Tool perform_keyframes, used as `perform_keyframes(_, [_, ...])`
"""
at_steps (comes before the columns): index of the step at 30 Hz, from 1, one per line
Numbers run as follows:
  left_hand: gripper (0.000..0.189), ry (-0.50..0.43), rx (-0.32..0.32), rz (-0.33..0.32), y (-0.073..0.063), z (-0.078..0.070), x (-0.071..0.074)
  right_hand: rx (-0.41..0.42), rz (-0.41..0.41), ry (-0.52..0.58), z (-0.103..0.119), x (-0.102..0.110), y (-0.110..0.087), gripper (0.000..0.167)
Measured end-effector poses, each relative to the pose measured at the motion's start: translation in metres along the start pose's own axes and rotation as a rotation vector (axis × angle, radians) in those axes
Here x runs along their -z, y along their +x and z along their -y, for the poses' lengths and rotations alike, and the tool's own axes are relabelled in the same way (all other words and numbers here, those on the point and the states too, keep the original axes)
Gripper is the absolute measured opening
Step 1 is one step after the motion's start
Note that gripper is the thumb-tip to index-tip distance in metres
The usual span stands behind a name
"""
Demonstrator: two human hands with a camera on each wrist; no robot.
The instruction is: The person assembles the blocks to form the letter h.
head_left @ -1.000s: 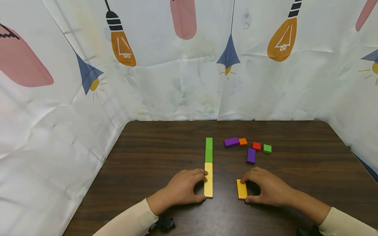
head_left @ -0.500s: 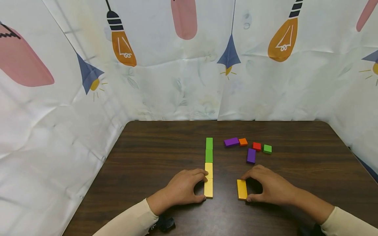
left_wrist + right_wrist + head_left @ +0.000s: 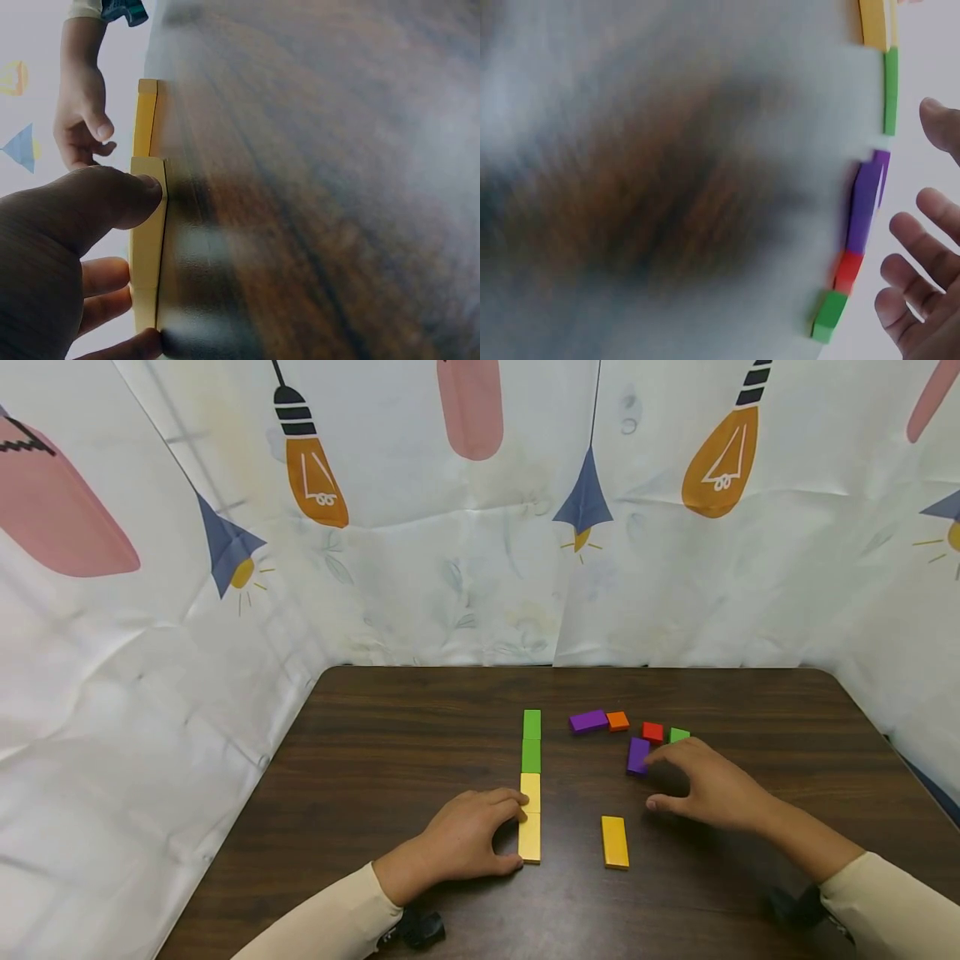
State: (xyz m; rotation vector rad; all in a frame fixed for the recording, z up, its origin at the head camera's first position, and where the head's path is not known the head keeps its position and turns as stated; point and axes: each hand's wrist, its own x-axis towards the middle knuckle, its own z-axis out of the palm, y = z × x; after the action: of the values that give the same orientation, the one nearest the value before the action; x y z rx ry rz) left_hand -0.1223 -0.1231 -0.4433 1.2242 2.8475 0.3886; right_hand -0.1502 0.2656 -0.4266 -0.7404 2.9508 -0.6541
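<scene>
A straight row of flat blocks runs away from me: two pale yellow blocks (image 3: 530, 839) at the near end, two green blocks (image 3: 531, 742) beyond. My left hand (image 3: 468, 837) holds the yellow end from its left side, thumb at the near corner and fingertips along the edge. In the left wrist view the thumb lies against the yellow block (image 3: 146, 247). A deeper yellow block (image 3: 615, 842) lies alone to the right. My right hand (image 3: 712, 787) hovers with spread fingers beside a purple block (image 3: 637, 756), holding nothing. The right wrist view shows its fingers (image 3: 922, 247) apart from the blocks.
Behind that purple block lie a red block (image 3: 652, 732) and a partly covered green block (image 3: 678, 735). Another purple block (image 3: 588, 721) touches an orange block (image 3: 617, 721) farther back. A printed white cloth (image 3: 450, 585) hangs behind the dark wooden table (image 3: 390, 735).
My right hand has let go of the deeper yellow block and moved away from me and to the right, toward the purple block. The left hand has stayed in place.
</scene>
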Motion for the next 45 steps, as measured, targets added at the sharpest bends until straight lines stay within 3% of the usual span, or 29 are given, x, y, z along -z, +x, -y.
perform_keyframes(18, [0.047, 0.005, 0.019, 0.026, 0.001, -0.001, 0.000, -0.087, 0.013, -0.012, -0.019, -0.004, 0.019, 0.066])
perform_keyframes(45, [0.047, 0.008, 0.009, 0.012, 0.000, 0.000, -0.001, -0.094, 0.034, -0.071, -0.017, -0.008, 0.033, 0.061])
